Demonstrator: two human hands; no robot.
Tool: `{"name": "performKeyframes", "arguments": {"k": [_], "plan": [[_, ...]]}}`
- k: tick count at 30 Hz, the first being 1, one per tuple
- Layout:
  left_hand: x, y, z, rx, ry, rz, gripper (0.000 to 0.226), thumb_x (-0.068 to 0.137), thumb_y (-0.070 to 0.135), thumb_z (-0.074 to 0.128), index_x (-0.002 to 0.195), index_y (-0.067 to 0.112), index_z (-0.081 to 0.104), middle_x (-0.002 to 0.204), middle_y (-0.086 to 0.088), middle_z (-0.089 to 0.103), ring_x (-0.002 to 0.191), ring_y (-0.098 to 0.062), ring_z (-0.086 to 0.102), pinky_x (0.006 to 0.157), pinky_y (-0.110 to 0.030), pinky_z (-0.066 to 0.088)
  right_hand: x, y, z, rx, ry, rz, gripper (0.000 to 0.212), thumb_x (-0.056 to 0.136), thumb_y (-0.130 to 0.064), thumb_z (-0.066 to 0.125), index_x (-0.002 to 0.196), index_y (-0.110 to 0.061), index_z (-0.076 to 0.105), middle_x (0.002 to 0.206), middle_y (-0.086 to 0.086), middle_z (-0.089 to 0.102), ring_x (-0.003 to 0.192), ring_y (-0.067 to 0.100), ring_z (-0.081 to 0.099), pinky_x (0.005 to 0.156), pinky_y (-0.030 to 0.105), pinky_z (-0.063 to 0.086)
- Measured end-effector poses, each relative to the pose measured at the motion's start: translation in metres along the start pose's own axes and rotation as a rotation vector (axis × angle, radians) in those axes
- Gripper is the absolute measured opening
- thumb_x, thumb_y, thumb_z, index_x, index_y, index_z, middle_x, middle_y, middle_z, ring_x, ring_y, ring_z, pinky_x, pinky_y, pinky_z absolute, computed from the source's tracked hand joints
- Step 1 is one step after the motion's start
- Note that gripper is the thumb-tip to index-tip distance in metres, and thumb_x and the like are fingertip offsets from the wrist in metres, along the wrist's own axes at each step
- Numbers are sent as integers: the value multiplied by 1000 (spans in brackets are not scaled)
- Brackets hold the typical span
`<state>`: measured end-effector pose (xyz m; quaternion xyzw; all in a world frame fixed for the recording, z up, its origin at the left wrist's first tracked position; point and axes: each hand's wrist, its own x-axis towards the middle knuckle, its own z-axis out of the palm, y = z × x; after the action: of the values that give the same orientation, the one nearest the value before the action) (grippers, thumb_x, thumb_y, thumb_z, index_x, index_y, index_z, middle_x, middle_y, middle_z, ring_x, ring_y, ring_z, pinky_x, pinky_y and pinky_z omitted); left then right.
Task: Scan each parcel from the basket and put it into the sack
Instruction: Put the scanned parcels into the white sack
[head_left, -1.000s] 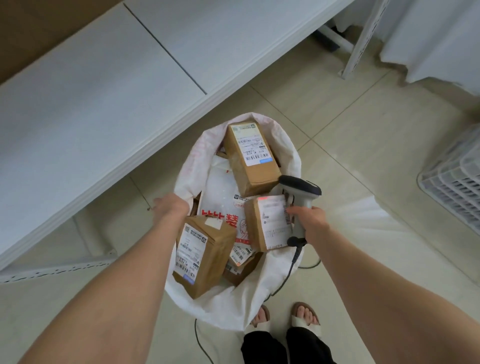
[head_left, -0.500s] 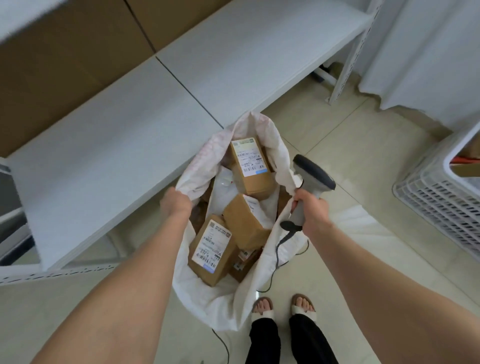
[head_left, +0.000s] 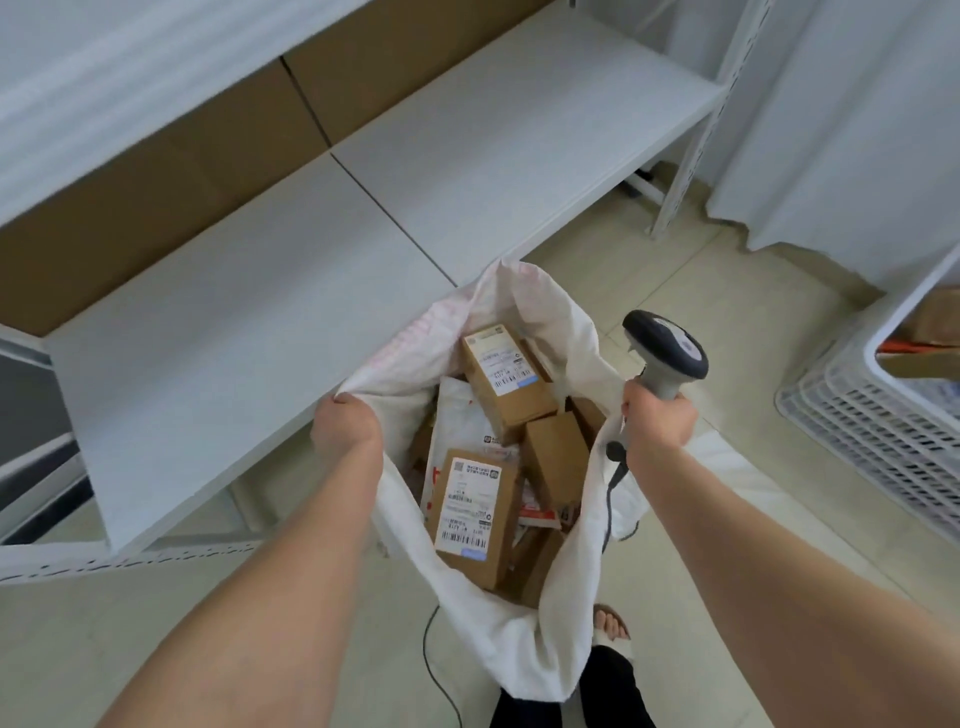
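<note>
1. The left hand (head_left: 345, 428) is clenched on the left rim of the white woven sack (head_left: 519, 644). It holds the mouth open, as it did a second ago.
2. The right hand (head_left: 657, 421) is wrapped round the grip of the grey barcode scanner (head_left: 667, 351). A second ago it also pressed a small labelled parcel against the scanner over the sack mouth. That parcel has left the hand, and the scanner has risen clear above the sack's right rim.
3. The dropped parcel is probably the plain brown box (head_left: 553, 454) in the middle of the sack, with its label face hidden. This parcel therefore looks scanned and bagged, and the next step is likely to fetch another.
4. The white plastic basket (head_left: 852, 431) stands on the floor at the right edge of view, showing more of itself than before. Brown parcels (head_left: 932, 319) are still inside it, so the task is unfinished.
5. The near parcel (head_left: 475, 512) and the far parcel (head_left: 506, 374) in the sack each carry a white shipping label. Each label has barcodes and a blue corner strip, but the print is too small to read.
6. A white mailer (head_left: 452, 415) beneath them shows red strokes that are mostly covered and illegible. No brand can be made out on the scanner.
7. The scanner cable (head_left: 609, 499) hangs down outside the sack's right wall. A white shelf (head_left: 311, 249) runs along the sack's far left side.
</note>
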<state>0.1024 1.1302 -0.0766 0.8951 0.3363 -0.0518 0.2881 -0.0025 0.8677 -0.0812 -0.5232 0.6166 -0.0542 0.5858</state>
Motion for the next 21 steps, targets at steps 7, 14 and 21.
{"name": "performKeyframes", "arguments": {"k": [7, 14, 21], "plan": [[15, -19, 21, 56, 29, 11, 34, 101, 18, 33, 125, 5, 52, 130, -18, 56, 118, -37, 52, 97, -39, 41, 9, 30, 22, -191, -5, -21, 30, 92, -20, 61, 120, -12, 58, 94, 7, 59, 86, 27, 58, 75, 36, 50], [18, -19, 40, 304, -66, 112, 52, 91, 9, 46, 140, 19, 33, 137, -20, 34, 115, -39, 48, 94, -46, 41, 16, 48, 38, -320, -27, -50, 16, 89, -20, 60, 103, -24, 53, 79, 0, 57, 78, 25, 61, 80, 48, 57], [16, -25, 49, 279, -285, 36, 39, 96, 13, 49, 134, 3, 48, 133, -19, 54, 119, -37, 54, 93, -39, 45, 13, 46, 45, -299, -34, -31, 16, 88, -21, 61, 101, -23, 52, 76, -2, 54, 72, 22, 56, 80, 49, 57]]}}
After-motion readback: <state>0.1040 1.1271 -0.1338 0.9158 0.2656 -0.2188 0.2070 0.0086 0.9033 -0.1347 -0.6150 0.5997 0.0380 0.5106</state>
